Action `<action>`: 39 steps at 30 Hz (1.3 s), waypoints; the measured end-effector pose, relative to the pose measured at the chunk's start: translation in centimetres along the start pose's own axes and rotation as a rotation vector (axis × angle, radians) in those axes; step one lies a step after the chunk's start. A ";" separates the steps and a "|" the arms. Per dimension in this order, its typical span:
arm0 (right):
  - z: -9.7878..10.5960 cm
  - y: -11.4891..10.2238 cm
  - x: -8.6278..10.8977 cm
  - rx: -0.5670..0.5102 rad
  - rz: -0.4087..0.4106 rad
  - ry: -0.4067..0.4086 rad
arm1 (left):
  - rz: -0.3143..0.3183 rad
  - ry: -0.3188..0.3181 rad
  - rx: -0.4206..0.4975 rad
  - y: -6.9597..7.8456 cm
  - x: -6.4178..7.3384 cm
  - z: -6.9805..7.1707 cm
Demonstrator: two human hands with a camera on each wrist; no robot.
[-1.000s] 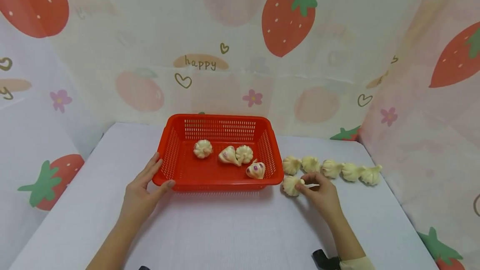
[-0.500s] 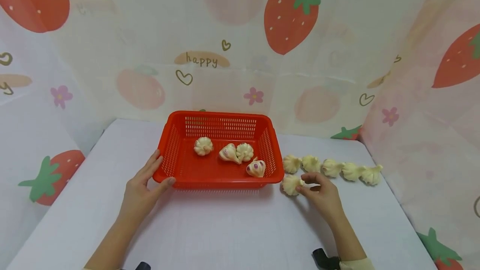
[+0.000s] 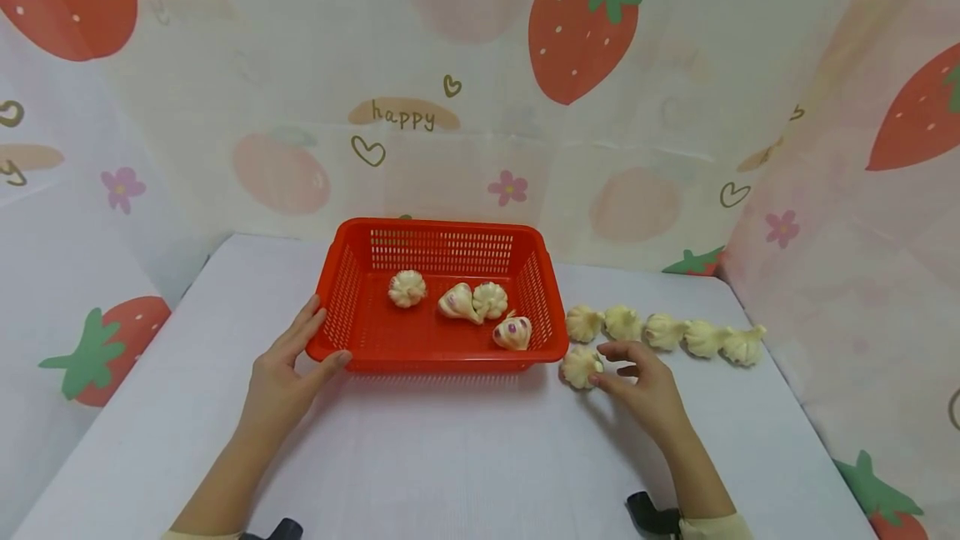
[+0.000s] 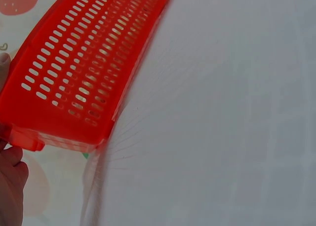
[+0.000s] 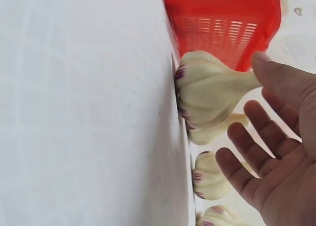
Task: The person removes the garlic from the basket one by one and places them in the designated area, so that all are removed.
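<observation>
A round cream garlic bulb (image 3: 581, 368) sits between the red plastic basket (image 3: 442, 362) and the white counter's right edge (image 3: 787, 394). Only the right wrist view clearly shows its purple streaks and the right hand (image 5: 281, 161) released, fingers spread. The left hand (image 3: 281, 386) grips the basket.

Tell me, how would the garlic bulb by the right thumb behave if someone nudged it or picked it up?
The garlic bulb would probably roll unevenly: its body is rounded but ribbed, with a stem jutting out. It's likely firm, since it shows no sagging. The narrow stem should be easy to pinch.
</observation>
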State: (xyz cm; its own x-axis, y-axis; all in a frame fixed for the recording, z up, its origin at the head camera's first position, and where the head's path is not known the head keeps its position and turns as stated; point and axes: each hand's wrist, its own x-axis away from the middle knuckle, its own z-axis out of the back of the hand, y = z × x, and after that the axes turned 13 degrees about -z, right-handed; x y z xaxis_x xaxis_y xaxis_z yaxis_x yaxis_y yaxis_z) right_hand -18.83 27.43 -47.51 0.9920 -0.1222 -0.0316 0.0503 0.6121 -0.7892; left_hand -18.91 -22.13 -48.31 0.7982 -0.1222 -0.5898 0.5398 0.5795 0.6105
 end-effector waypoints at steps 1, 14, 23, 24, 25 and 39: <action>0.0 0.0 0.0 -0.001 0.003 -0.002 | -0.001 0.000 0.000 0.0 0.0 0.0; 0.1 -0.4 0.3 -0.024 0.051 -0.030 | 0.002 0.000 -0.010 0.0 0.0 0.0; 0.3 -1.1 0.6 -0.018 0.095 -0.031 | 0.019 -0.006 -0.003 -0.1 0.0 0.0; 0.3 -1.2 0.6 -0.023 0.101 -0.030 | 0.023 -0.011 -0.005 -0.1 0.1 0.0; 0.3 -1.3 0.7 -0.023 0.107 -0.027 | 0.027 -0.014 -0.008 -0.1 0.1 -0.1; 1.4 -6.0 1.0 -0.004 0.212 0.067 | 0.004 0.007 0.004 -0.2 0.0 -0.1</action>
State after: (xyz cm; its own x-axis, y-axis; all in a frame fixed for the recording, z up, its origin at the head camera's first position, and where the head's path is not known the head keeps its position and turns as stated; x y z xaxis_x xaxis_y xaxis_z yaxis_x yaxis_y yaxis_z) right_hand -18.01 24.77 -41.92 0.9704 -0.0428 -0.2379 -0.1594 0.6264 -0.7630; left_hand -19.02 -22.11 -48.47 0.7987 -0.1137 -0.5909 0.5374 0.5766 0.6154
